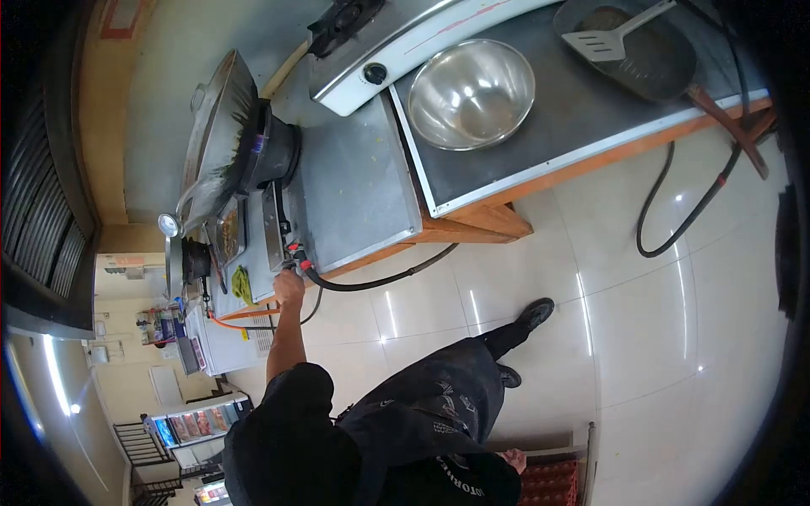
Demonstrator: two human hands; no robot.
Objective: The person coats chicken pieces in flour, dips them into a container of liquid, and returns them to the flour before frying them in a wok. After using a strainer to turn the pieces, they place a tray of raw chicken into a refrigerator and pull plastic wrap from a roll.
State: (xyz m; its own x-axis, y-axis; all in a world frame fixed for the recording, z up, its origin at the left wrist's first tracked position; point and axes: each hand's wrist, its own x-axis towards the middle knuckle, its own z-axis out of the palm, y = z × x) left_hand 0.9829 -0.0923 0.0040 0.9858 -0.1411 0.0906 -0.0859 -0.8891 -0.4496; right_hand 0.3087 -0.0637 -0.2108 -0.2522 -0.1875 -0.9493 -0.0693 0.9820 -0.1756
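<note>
My left hand (288, 287) is closed around the gas valve (291, 265) of a burner, at the front edge of the metal-topped counter. A black gas hose (359, 285) with red fittings runs from the valve. Above the hand in view, a large wok (221, 139) with dark, soot-like marks sits on a round black burner stand (277, 152). A green cloth (242, 287) lies beside my hand. My right hand (513, 460) is low at my side near red egg trays (550, 484); its fingers are mostly hidden.
A steel bowl (471, 94) stands on the counter by a white gas stove (371, 72). A dark pan (645, 67) holds a slotted spatula (603, 44), its wooden handle over the edge. A tray of food (229, 232) lies behind the cloth. Another hose (688, 232) hangs to the tiled floor (650, 329).
</note>
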